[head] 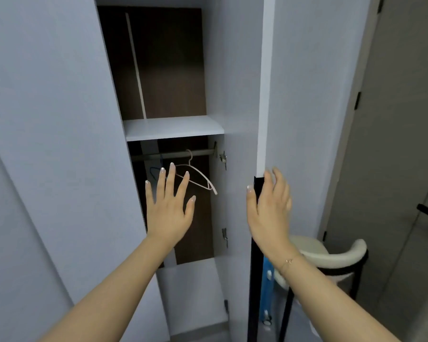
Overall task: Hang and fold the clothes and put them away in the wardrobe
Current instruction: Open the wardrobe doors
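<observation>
The wardrobe [173,127] stands open in front of the person, its pale grey doors swung out to either side and a dark brown back panel showing inside. A white shelf [173,128] divides the interior, and just beneath it runs a metal hanging rail [176,154]. From the rail hangs a pale pink hanger [199,177], bare of any garment and tilted down toward the right; a blue hanger [155,172] shows partly behind the left hand's fingertips, further left on the rail. The left hand [169,208] is raised in the wardrobe opening, palm away from the camera, its grip spread wide with all fingers straight and holding nothing; whether it touches the pink hanger cannot be told. The right hand [269,208] rests on the edge of the right door [304,95], at the top of its black handle strip [257,191], thumb on the inner side and fingers loosely extended around the outer face, a light grip rather than a tight one. A thin bracelet circles the right wrist. Behind the door, low on the right, stand a cream-backed chair [331,255] with black legs and a blue object [266,287] beside it. No clothes are visible.
</observation>
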Action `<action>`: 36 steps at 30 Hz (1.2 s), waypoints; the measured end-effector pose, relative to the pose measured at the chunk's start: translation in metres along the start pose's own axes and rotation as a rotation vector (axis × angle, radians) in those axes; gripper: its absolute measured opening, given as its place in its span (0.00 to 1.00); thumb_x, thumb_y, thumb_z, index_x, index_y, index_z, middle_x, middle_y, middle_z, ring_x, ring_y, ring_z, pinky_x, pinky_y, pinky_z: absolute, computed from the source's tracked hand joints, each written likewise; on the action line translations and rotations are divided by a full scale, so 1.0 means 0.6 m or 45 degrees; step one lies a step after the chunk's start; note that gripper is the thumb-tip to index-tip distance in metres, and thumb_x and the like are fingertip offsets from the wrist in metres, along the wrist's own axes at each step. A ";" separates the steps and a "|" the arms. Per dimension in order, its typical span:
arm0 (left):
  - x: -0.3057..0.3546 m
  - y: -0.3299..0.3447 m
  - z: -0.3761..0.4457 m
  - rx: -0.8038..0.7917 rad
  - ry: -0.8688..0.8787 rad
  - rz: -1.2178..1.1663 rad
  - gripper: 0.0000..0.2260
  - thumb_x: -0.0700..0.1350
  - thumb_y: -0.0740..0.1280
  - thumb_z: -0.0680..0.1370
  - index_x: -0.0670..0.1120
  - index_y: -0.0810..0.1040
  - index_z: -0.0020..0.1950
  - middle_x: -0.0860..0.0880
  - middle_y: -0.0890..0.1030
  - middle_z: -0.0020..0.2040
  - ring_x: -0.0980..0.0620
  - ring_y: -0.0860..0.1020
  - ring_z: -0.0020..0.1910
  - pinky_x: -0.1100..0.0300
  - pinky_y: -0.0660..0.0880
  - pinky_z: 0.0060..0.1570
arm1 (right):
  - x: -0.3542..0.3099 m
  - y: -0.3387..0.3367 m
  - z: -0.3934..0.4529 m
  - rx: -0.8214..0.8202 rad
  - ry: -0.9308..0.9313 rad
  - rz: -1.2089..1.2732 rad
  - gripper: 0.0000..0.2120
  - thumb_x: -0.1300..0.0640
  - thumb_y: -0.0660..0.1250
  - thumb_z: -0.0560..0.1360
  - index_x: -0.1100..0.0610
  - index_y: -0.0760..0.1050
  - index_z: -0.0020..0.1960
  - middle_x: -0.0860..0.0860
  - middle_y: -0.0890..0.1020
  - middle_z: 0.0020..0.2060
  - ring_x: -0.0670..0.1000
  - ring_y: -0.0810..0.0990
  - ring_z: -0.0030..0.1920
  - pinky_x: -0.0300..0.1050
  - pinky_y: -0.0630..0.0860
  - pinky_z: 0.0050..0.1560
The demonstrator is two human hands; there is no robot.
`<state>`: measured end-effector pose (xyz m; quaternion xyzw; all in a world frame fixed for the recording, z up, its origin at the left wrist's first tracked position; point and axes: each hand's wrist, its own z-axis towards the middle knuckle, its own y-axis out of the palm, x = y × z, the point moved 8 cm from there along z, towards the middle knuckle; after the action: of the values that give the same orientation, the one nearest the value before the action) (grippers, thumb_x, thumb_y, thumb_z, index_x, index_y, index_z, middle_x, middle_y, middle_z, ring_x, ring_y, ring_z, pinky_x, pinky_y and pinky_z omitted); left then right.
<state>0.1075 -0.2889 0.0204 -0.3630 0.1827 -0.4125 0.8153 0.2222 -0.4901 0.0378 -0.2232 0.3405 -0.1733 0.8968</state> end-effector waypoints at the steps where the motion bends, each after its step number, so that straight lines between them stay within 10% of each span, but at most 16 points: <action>1: -0.010 0.002 0.002 0.000 -0.006 -0.006 0.27 0.59 0.49 0.81 0.53 0.54 0.80 0.46 0.48 0.81 0.45 0.45 0.79 0.38 0.48 0.75 | -0.026 0.001 -0.012 0.062 -0.072 -0.052 0.26 0.52 0.51 0.83 0.60 0.53 0.78 0.56 0.55 0.77 0.55 0.52 0.77 0.52 0.48 0.77; 4: -0.053 0.008 0.012 -0.015 -0.026 -0.012 0.28 0.59 0.47 0.81 0.54 0.52 0.80 0.47 0.45 0.81 0.46 0.42 0.79 0.41 0.42 0.76 | -0.111 0.044 -0.018 0.018 -0.380 -0.034 0.29 0.53 0.48 0.82 0.58 0.44 0.80 0.53 0.44 0.79 0.51 0.41 0.79 0.49 0.37 0.77; 12: -0.263 0.010 0.069 -0.014 -0.129 0.068 0.29 0.61 0.47 0.81 0.54 0.45 0.80 0.46 0.40 0.80 0.45 0.40 0.79 0.39 0.42 0.75 | -0.264 0.248 0.067 -0.183 -0.809 -0.335 0.30 0.53 0.53 0.82 0.55 0.45 0.80 0.52 0.46 0.79 0.51 0.45 0.79 0.54 0.49 0.77; 23: -0.380 0.070 0.249 0.034 -0.083 0.188 0.34 0.62 0.50 0.81 0.55 0.31 0.76 0.45 0.30 0.77 0.44 0.34 0.77 0.39 0.41 0.75 | -0.323 0.450 0.210 -0.176 -0.859 -0.455 0.30 0.43 0.46 0.83 0.53 0.44 0.80 0.52 0.46 0.79 0.52 0.44 0.79 0.56 0.47 0.78; 36: -0.421 0.156 0.461 0.408 -0.265 0.230 0.39 0.45 0.65 0.77 0.41 0.43 0.79 0.41 0.42 0.80 0.43 0.41 0.78 0.36 0.46 0.74 | -0.317 0.643 0.404 -0.106 -0.939 -0.404 0.31 0.43 0.50 0.82 0.53 0.45 0.80 0.53 0.47 0.79 0.54 0.46 0.79 0.61 0.51 0.76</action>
<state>0.1734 0.0734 0.1355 -0.2516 0.0613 -0.3218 0.9107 0.3158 -0.0095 0.1013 -0.3564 -0.0360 -0.2039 0.9111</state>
